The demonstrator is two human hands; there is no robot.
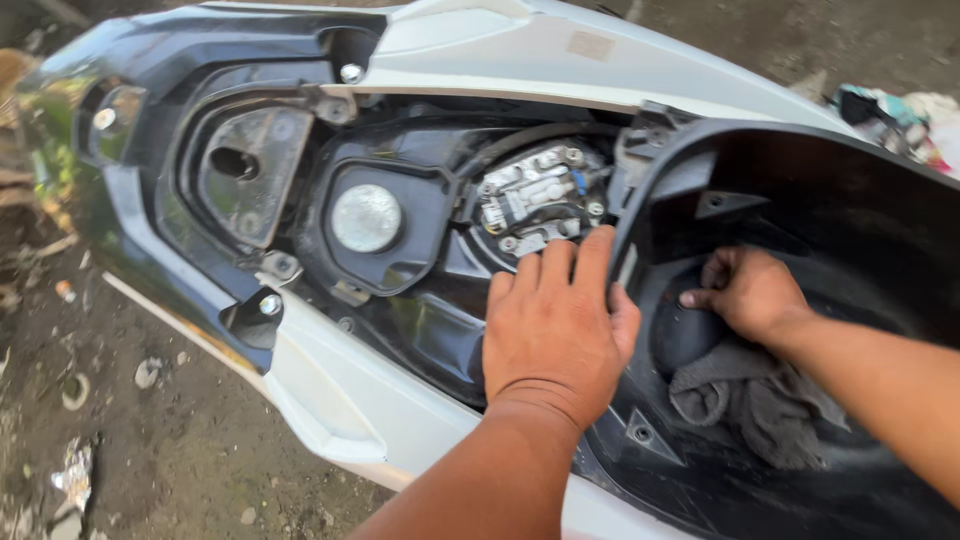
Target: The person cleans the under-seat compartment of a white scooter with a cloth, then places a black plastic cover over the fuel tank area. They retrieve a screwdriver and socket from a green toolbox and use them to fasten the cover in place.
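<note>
Black plastic storage tub (800, 180) tilted up, left hand (556, 325) spread on its rim, right hand (748, 292) curled inside

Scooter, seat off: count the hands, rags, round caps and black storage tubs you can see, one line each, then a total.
Hands: 2, the left hand and the right hand
Grey rag: 1
Round cap: 1
Black storage tub: 1
Total: 5

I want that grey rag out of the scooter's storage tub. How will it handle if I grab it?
The grey rag lies crumpled in folds, so it is probably floppy and light. It should not roll or slip. It may drag on the black tub wall.
</note>
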